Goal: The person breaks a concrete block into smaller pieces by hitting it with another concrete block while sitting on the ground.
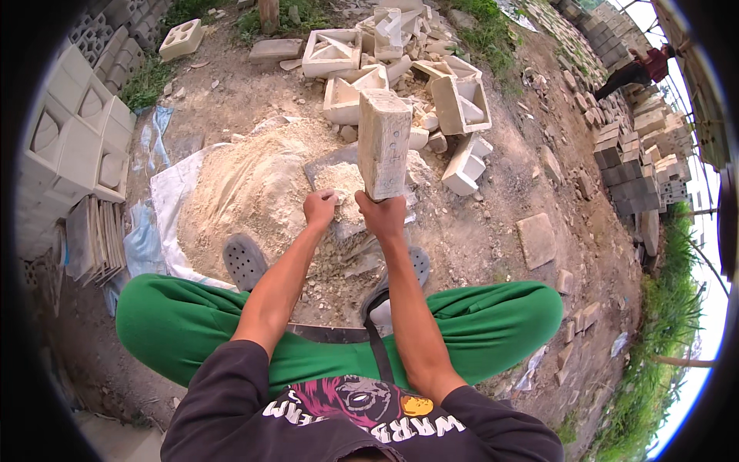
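Observation:
My right hand [382,216] grips the lower end of a pale rectangular stone block [382,141], held upright above the ground. My left hand [320,208] rests with closed fingers on a heap of crumbled pale material [344,182] lying on a flat grey slab [329,162]. A bigger mound of sandy powder [239,189] sits just left of the slab, on a white sheet [171,192]. I am crouched in green trousers, with dark perforated shoes on both feet.
Broken hollow decorative blocks [400,73] are piled beyond the slab. Stacked pale blocks [73,142] line the left side, grey blocks [639,165] the right. A person in red [643,71] bends over at the far right. Flat stones lie scattered on the dirt.

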{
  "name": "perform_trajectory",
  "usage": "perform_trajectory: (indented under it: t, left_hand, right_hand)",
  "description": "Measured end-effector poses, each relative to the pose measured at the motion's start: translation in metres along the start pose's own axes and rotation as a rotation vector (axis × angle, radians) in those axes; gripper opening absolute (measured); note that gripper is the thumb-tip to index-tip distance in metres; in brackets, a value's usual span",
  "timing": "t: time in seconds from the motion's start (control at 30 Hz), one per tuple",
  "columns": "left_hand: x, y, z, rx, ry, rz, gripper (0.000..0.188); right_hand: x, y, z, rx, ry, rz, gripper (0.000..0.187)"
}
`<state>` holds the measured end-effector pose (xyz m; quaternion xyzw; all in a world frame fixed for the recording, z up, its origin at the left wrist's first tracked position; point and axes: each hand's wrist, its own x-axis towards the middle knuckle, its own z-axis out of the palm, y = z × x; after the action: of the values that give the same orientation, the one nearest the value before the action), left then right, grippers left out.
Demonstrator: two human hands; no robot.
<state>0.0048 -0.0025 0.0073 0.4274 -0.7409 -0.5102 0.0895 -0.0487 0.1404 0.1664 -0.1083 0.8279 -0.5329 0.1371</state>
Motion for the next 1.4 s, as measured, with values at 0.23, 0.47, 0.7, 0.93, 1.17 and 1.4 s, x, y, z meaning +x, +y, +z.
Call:
perform_trajectory:
  t: [0.23, 0.47, 0.7, 0.93, 1.17, 1.4]
  left_hand:
    - [0.017, -0.008, 0.004, -0.118, -0.050, -0.007, 0.031]
    - [0.004, 0.009, -0.004, -0.002, -0.080, -0.042, 0.035]
    - [0.001, 0.019, -0.003, -0.010, -0.081, -0.103, 0.027]
    - [0.002, 0.014, -0.004, 0.048, -0.034, -0.092, 0.031]
    - [-0.001, 0.004, 0.002, 0.046, 0.034, -0.087, 0.032]
    - [0.000, 0.008, -0.003, 0.150, -0.001, -0.149, 0.035]
  right_hand:
    - [-0.014, 0.117, 0.050, -0.240, -0.078, 0.193, 0.033]
    - [0.019, 0.047, 0.006, -0.167, 0.112, 0.088, 0.039]
    - [0.009, 0.059, 0.028, -0.027, 0.104, -0.066, 0.030]
    - [-0.013, 0.142, 0.044, -0.280, -0.036, 0.334, 0.033]
    - [0.013, 0.050, 0.024, -0.139, 0.038, 0.033, 0.035]
    - [-0.013, 0.114, 0.047, -0.353, -0.049, 0.293, 0.034]
